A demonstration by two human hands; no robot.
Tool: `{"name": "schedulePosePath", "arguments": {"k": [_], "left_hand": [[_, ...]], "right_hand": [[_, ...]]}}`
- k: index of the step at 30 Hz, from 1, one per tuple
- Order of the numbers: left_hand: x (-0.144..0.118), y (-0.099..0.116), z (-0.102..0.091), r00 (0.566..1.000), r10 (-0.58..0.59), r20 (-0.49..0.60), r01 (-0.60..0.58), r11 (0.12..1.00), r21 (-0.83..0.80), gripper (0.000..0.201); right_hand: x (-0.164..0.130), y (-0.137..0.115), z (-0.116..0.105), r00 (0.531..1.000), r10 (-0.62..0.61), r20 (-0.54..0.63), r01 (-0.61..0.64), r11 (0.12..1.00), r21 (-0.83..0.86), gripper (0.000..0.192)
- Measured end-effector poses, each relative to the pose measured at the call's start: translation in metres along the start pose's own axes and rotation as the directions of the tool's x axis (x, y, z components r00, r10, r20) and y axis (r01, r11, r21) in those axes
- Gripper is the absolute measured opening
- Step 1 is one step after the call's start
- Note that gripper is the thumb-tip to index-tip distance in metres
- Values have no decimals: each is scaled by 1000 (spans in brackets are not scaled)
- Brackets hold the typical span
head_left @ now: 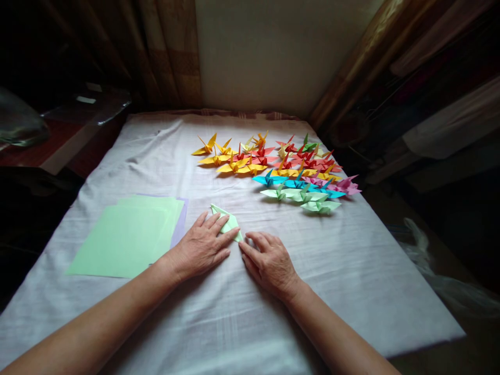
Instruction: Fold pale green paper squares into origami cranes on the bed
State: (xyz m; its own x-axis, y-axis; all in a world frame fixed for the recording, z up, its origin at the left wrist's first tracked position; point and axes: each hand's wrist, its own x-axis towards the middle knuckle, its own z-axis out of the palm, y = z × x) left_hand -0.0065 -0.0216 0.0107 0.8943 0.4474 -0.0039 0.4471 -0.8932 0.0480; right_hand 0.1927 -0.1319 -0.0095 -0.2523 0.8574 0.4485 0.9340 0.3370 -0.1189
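Left hand (203, 245) flat atop folded pale-green paper (230, 222), midway between side edges of table (351, 291); right hand (270, 261) curled at paper's near tip, grip unclear. Origami cranes (288, 172) toward far-right corner.

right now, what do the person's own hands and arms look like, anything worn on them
The left hand and right hand are ungloved, with no rings to be seen. The left forearm and right forearm show no sleeve, watch or bracelet as far as the picture reaches. The nails are too small to judge.
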Motion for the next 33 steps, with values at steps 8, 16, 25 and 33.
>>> {"name": "schedulePosePath", "arguments": {"k": [8,16,25,33], "left_hand": [[0,-17,10,1000,-9,-19,7,994,-107,53],[-1,-29,13,999,-13,51,20,990,-142,55],[3,-34,11,997,-64,47,69,988,-136,56],[14,-37,10,978,-189,92,197,977,-85,59]], "right_hand": [[0,5,0,992,-117,44,115,992,43,26],[-1,6,1,992,-116,48,113,991,69,26],[-3,5,2,994,-104,42,101,992,74,26],[-3,5,3,994,-103,20,101,992,71,26]]}}
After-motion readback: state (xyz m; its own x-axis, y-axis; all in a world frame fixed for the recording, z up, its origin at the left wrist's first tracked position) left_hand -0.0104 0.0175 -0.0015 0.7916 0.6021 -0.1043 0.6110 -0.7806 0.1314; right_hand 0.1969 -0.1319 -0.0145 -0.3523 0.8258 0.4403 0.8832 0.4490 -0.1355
